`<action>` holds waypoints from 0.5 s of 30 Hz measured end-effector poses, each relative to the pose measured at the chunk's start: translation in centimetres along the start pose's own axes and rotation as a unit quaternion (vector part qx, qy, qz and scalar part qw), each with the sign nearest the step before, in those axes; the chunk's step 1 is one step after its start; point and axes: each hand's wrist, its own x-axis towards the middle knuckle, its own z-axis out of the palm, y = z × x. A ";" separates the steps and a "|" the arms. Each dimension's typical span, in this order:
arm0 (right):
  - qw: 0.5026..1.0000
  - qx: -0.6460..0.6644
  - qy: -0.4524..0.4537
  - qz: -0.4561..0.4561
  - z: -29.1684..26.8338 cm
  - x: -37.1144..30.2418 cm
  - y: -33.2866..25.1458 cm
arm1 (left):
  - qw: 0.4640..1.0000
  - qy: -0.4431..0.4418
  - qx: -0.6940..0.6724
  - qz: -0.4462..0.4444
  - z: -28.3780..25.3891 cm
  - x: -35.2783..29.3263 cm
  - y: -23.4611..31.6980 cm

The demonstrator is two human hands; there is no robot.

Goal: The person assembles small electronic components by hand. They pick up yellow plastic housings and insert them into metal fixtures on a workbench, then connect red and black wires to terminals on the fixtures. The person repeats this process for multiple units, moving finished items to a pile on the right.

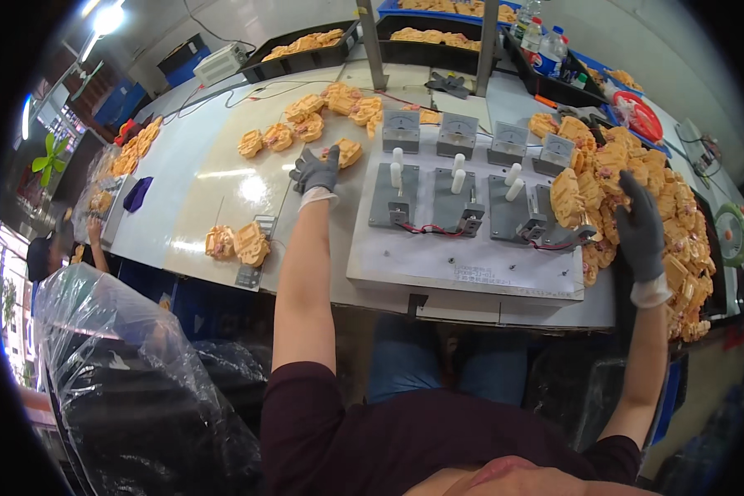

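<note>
My left hand (316, 172), in a grey glove, has its fingers spread on the table beside an orange moulded plastic piece (348, 152); whether the fingertips touch it I cannot tell. My right hand (640, 221), also gloved, lies with fingers stretched out against a large heap of the same orange pieces (678, 236). Between the hands stands a white test fixture (463, 263) with a row of dial meters (457, 135) and grey clamp stations with white handles (458, 175). One orange piece (565, 198) sits at the fixture's rightmost station.
Two orange pieces (236, 243) lie near the left front edge; several more (308, 124) lie farther back. Black trays (306, 56) line the back, one holding bottles (549, 56). Two metal posts (370, 45) rise behind the fixture. Another person (45, 256) sits at far left.
</note>
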 end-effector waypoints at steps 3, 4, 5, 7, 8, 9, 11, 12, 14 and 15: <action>0.980 0.173 -0.014 0.093 1.0 -3.0 -6.5 | 0.997 -0.062 -0.047 0.027 0.8 1.1 -1.4; 0.977 0.201 -0.013 0.070 2.1 -3.7 -8.6 | 0.993 -0.079 -0.069 0.046 1.1 0.9 -1.4; 0.972 0.213 -0.055 0.084 3.2 -4.3 -10.8 | 0.991 -0.090 -0.087 0.047 1.0 0.6 -1.8; 0.934 0.316 -0.123 0.115 6.1 -5.6 -12.7 | 0.983 -0.116 -0.128 0.060 0.4 -0.3 -1.3; 0.909 0.365 -0.135 0.147 7.7 -5.8 -13.6 | 0.979 -0.125 -0.146 0.065 -0.3 -0.2 -1.2; 0.902 0.390 -0.116 0.143 9.6 -5.7 -14.7 | 0.988 -0.091 -0.116 0.040 0.4 1.0 -2.8; 0.906 0.392 -0.072 0.145 12.2 -5.7 -15.3 | 0.984 -0.069 -0.160 0.037 -0.3 -0.3 -1.5; 0.908 0.393 -0.054 0.135 13.1 -5.5 -15.7 | 0.982 -0.051 -0.182 0.027 -1.2 -0.7 -1.6; 0.899 0.413 -0.042 0.142 13.9 -5.3 -16.3 | 0.984 -0.081 -0.157 -0.026 -1.5 0.2 -1.4; 0.893 0.424 -0.041 0.143 14.3 -5.2 -16.4 | 0.986 -0.106 -0.108 -0.076 -2.0 0.0 -0.7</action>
